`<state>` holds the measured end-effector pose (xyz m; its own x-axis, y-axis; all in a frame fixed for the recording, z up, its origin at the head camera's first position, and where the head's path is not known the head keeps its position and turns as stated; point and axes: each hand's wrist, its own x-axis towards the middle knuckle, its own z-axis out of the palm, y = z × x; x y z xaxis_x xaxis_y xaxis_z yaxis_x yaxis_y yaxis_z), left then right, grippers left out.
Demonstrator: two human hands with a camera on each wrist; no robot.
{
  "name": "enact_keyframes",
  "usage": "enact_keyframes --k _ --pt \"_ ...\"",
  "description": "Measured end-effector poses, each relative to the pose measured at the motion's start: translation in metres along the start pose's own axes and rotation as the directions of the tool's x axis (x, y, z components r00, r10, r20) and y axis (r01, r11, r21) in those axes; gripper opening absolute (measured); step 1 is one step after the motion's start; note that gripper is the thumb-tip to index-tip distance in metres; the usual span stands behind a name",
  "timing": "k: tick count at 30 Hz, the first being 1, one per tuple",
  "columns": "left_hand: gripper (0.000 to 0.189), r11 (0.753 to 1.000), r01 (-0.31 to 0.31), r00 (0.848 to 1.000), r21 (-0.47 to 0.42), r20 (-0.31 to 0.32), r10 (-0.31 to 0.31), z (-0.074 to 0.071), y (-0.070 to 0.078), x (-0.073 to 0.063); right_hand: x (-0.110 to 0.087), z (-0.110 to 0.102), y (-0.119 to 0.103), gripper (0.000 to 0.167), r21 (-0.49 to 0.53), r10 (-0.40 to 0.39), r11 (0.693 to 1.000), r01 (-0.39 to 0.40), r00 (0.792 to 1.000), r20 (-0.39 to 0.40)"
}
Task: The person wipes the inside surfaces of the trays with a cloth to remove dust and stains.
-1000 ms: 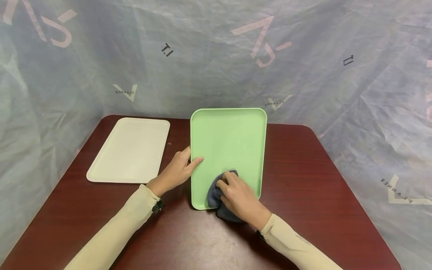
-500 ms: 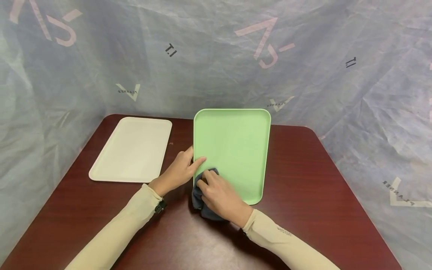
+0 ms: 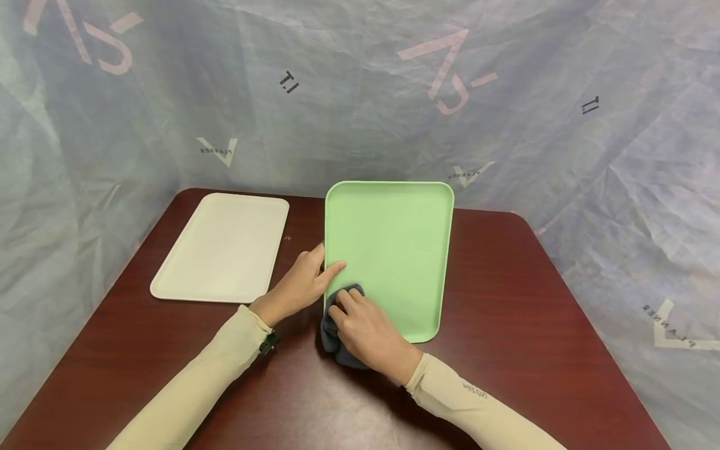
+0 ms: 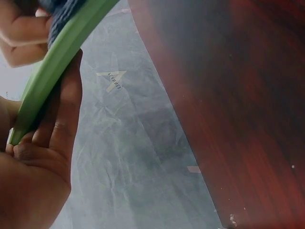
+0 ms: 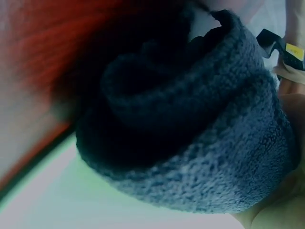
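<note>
A light green tray (image 3: 394, 250) stands tilted up on the table, its inner face toward me. My left hand (image 3: 298, 284) grips its left edge, thumb on the inner face and fingers behind, as the left wrist view (image 4: 47, 143) confirms. My right hand (image 3: 368, 328) holds a bunched dark blue-grey cloth (image 3: 332, 331) against the tray's lower left corner, which the cloth and hand cover. In the right wrist view the fuzzy cloth (image 5: 214, 167) hangs in thick folds and hides most of the fingers.
A white tray (image 3: 222, 250) lies flat at the left of the dark red-brown table (image 3: 506, 350). Grey printed sheeting (image 3: 360, 94) hangs behind the table and along both sides. A black watch or band (image 3: 269, 342) is on the left wrist.
My right hand has moved the cloth leftward along the tray's bottom to the lower left corner, where it has stayed for the last half second. The left hand keeps its grip.
</note>
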<state>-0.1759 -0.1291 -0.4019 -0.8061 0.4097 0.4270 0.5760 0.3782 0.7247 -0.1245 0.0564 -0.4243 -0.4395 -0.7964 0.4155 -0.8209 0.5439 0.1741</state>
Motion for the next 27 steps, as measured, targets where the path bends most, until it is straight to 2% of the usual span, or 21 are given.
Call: enact_keyframes --k 7,14,21,27 --pt "0.03 1.0 -0.005 1.0 -0.002 -0.014 0.005 0.001 0.0 0.0 -0.005 0.002 -0.005 0.007 -0.006 -0.024 1.0 0.024 0.999 0.025" --pt "0.032 1.0 -0.007 1.0 -0.009 -0.002 0.007 0.001 0.0 0.0 -0.01 0.003 -0.003 0.011 -0.018 -0.024 1.0 0.025 0.999 0.028" --pt "0.035 1.0 -0.004 1.0 -0.004 0.021 0.004 0.0 0.001 0.002 -0.024 -0.005 0.009 0.016 0.017 0.03 0.999 -0.031 0.998 0.058" --pt "0.035 1.0 0.003 1.0 -0.004 0.025 -0.003 -0.001 0.0 0.002 -0.043 -0.01 0.026 0.02 0.07 0.093 0.993 -0.097 0.994 0.053"
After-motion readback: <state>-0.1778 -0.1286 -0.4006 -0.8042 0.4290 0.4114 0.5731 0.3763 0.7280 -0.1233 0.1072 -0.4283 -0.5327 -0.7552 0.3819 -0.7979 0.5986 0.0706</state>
